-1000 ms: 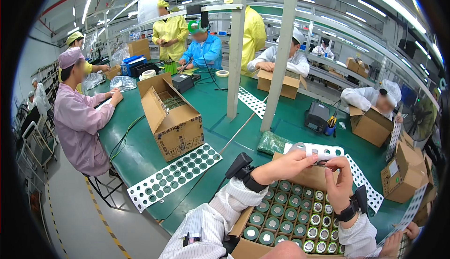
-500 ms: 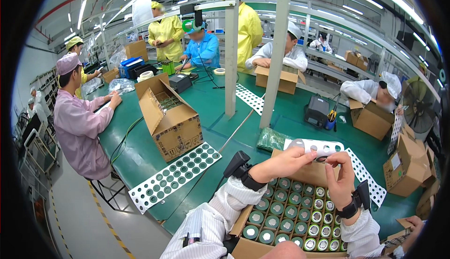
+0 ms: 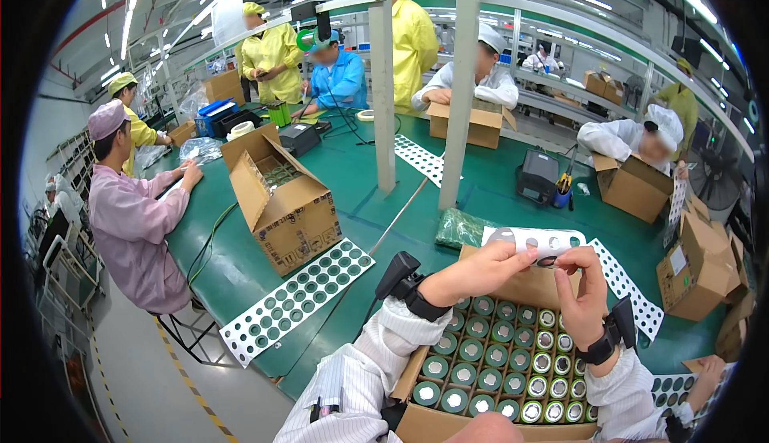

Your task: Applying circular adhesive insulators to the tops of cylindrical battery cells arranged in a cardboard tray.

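Note:
My left hand (image 3: 485, 272) is closed on a white sticker sheet (image 3: 567, 238) with rows of round holes, held above the far side of an open carton. My right hand (image 3: 583, 291) pinches at a small dark ring (image 3: 547, 261) by the sheet's near edge; whether the ring is fully off the sheet I cannot tell. Below both hands, the carton (image 3: 436, 425) holds upright cylindrical battery cells in a cardboard grid. Cells on the left (image 3: 463, 374) wear dark green rings on their tops. Those on the right (image 3: 534, 411) show bright metal tops without green rings.
A sheet of green rings (image 3: 308, 287) lies left of the carton, beside another open carton (image 3: 296, 227). Behind my hands are a green plastic bag (image 3: 460, 228) and a metal post (image 3: 459, 82). A punched sheet (image 3: 625, 291) lies right; a co-worker's hand (image 3: 706, 380) reaches in at lower right.
The view has shifted slightly, and my hands stay close together at the sheet's edge. At lower right, a sheet with green rings has come into view beside the co-worker's hand.

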Demonstrator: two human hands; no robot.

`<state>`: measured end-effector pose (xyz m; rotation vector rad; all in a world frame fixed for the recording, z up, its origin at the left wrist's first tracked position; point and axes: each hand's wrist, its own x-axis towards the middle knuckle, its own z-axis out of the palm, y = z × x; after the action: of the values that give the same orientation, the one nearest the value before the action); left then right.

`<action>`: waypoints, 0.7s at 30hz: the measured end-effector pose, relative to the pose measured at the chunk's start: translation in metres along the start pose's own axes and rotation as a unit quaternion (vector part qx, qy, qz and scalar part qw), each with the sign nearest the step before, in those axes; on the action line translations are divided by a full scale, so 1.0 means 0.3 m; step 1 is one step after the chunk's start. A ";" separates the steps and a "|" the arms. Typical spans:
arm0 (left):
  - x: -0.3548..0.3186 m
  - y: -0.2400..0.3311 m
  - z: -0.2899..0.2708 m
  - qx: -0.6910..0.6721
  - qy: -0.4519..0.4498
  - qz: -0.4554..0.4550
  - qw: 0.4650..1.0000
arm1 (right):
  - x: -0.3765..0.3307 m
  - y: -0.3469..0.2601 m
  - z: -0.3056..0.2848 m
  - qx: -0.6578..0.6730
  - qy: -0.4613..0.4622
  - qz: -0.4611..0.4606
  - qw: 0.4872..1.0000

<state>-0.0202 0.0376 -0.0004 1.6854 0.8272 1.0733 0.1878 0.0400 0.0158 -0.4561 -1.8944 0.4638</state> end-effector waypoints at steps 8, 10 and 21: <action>-0.005 0.019 0.003 -0.001 0.000 -0.004 1.000 | 0.000 -0.002 -0.005 -0.003 0.001 -0.002 1.000; -0.006 0.031 -0.002 0.025 -0.007 -0.028 0.999 | -0.002 0.006 -0.007 0.000 -0.002 -0.003 1.000; -0.020 0.051 0.005 -0.009 -0.013 -0.005 1.000 | 0.001 -0.002 -0.011 0.001 0.004 -0.007 1.000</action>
<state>-0.0203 0.0269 0.0120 1.6762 0.8059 1.0463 0.1906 0.0399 0.0174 -0.4427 -1.8878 0.4524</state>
